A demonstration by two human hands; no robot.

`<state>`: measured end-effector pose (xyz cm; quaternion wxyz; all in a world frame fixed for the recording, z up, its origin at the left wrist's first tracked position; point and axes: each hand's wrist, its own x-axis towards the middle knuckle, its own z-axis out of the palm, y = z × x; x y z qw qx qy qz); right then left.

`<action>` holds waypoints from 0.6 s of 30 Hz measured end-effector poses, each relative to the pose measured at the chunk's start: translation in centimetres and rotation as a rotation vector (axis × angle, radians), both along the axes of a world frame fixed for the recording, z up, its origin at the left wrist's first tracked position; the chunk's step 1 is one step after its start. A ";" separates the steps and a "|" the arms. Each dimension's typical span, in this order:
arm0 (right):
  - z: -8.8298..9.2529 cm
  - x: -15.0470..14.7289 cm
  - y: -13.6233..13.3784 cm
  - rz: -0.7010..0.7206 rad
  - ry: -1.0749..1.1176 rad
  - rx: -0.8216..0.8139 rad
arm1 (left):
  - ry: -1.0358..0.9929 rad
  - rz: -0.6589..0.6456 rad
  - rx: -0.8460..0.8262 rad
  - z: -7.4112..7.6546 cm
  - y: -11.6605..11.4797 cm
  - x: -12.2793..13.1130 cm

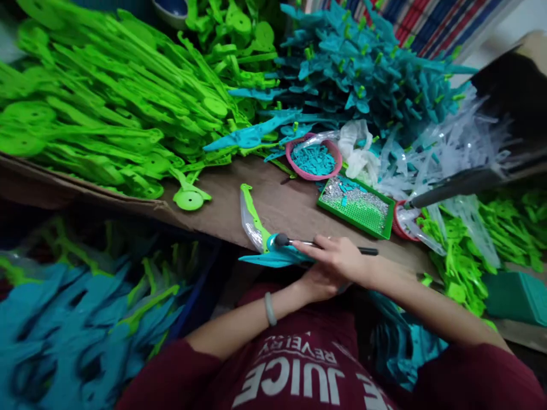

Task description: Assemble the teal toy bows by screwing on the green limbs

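Observation:
My right hand (pixel 342 257) is closed around a slim black-handled brush (pixel 368 251) with a silvery middle. The brush's dark rounded head (pixel 281 240) points left and rests over a teal plastic part (pixel 273 260). Beneath it, my left hand (pixel 318 283) is closed on that teal part, its fingers partly hidden by the right hand. A bright green curved arm (pixel 256 216) with a clear plastic piece (pixel 249 219) joins the teal part at its left end and sticks up over the table edge.
Green parts (pixel 128 97) heap at left, teal parts (pixel 363 74) at back. On the brown table (pixel 282 199) stand a pink basket (pixel 294 165) of teal pieces and a green tray (pixel 356 219) of small metal pieces. Clear pieces (pixel 448 136) lie right; a bin of assembled parts (pixel 77 319) lower left.

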<state>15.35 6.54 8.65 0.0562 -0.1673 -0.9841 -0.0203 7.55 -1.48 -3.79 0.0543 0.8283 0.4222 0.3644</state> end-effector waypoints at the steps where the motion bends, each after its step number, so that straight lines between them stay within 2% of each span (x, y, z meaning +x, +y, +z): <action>1: 0.3 0.2 -0.1 0.011 -0.056 -0.011 | 0.025 -0.005 0.061 0.2 0.0 -0.3; 3: 1.5 1.2 -0.5 -0.101 -0.056 -0.009 | 0.042 -0.032 0.157 0.9 0.0 -0.9; 5: 3.3 3.8 -1.6 -0.299 0.057 0.003 | 0.022 -0.056 0.205 1.8 -0.2 -1.3; 8: 5.6 10.1 -5.1 -0.652 0.310 -0.004 | -0.004 -0.092 0.232 2.7 0.0 -1.4; 10: 6.0 14.4 -8.7 -0.893 0.444 0.029 | 0.107 -0.041 0.324 2.7 0.5 -1.3; 12: 5.2 17.5 -12.7 -1.087 0.515 0.090 | 0.157 -0.031 0.380 2.5 0.8 -1.2; 14: 3.2 19.1 -16.1 -1.210 0.565 0.180 | 0.169 -0.039 0.409 2.4 0.7 -1.2; 16: 0.9 19.3 -18.4 -1.256 0.573 0.241 | 0.177 -0.039 0.431 2.5 0.5 -1.2; 18: -1.1 18.9 -19.4 -1.227 0.457 0.175 | 0.181 -0.035 0.444 2.5 0.4 -1.3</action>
